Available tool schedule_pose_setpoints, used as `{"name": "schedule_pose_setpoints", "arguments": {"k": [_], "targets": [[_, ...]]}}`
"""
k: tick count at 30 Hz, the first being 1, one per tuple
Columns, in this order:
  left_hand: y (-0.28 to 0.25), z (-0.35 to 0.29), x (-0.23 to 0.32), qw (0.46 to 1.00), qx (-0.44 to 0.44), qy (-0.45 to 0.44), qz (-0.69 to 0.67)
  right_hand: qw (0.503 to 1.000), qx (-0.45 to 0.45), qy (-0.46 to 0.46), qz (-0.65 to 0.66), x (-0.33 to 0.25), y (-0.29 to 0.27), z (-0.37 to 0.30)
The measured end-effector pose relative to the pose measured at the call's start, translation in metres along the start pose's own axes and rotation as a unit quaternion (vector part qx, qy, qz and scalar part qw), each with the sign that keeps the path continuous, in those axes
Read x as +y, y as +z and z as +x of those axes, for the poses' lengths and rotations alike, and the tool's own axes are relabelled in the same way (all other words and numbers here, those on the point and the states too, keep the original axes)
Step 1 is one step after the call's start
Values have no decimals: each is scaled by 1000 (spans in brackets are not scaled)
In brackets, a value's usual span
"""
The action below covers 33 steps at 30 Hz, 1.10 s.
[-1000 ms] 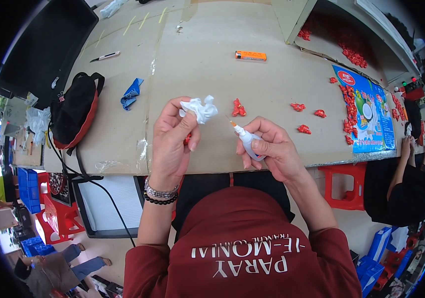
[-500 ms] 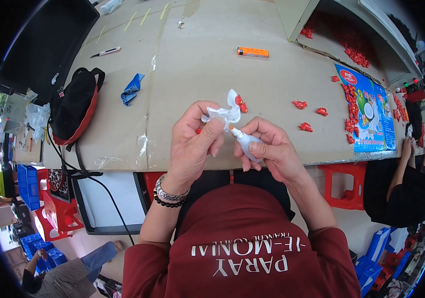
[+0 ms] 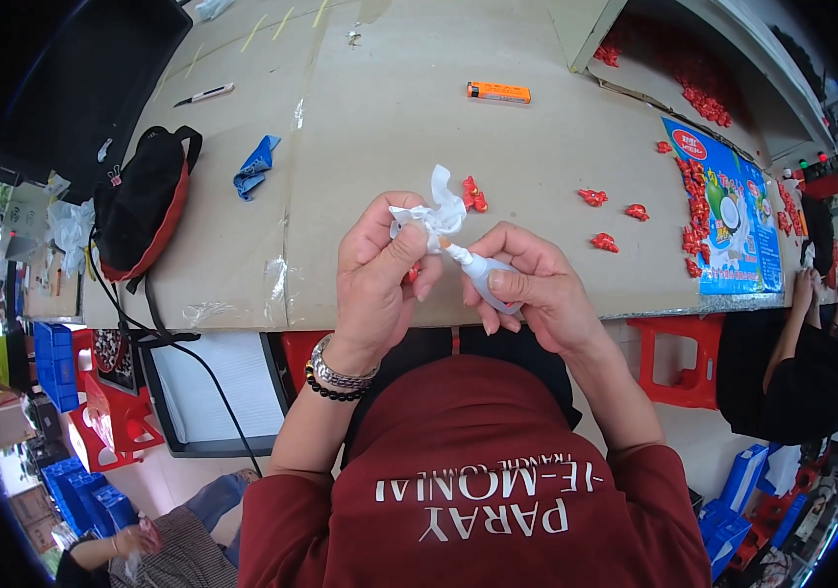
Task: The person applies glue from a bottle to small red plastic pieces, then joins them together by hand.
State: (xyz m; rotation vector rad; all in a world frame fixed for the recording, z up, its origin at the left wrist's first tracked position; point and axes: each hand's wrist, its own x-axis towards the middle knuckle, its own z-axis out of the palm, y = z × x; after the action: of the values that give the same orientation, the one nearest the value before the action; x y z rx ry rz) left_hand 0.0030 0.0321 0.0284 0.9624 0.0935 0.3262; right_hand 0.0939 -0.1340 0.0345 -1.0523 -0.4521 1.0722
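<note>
A crumpled white tissue is pinched between the thumb and fingers of my left hand. A small red piece shows among the same fingers, partly hidden. My right hand grips a small white squeeze bottle, tilted with its nozzle pointing up and left. The orange-brown nozzle tip touches or almost touches the tissue; I cannot tell which. Just beyond the tissue, a red piece with yellow spots lies on the table. Similar red pieces are scattered to the right.
An orange box-like stick lies farther back on the table. Leftward are a blue crumpled wrapper, a craft knife and a black-and-red bag. At right, rows of red pieces rest on a blue printed sheet by a grey shelf.
The tissue and nozzle have shifted slightly left, still close together. More of the red piece shows in my left fingers. A person at lower left has moved, a hand now raised.
</note>
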Motion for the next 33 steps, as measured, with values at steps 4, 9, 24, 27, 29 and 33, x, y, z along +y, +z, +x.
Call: {"name": "schedule_pose_setpoints", "arguments": {"k": [4,9,24,27,29,33], "targets": [[0,0,-1,999,7,-10,-32,1000,1,4,-5,-1,1,0],[-17,10,20,993,90,66,-42,1000,15,6,-25,5,-14,-5],[-95,48,29,828,247,168,475,990,68,-45,-117,5,-16,-8],[-100,48,32,802,260,167,511,986,73,-62,-134,7,-18,-7],[-102,49,33,790,273,163,525,983,74,-74,-150,8,-19,-6],[-100,49,34,749,287,250,542,980,77,-78,-165,9,-20,-3]]}}
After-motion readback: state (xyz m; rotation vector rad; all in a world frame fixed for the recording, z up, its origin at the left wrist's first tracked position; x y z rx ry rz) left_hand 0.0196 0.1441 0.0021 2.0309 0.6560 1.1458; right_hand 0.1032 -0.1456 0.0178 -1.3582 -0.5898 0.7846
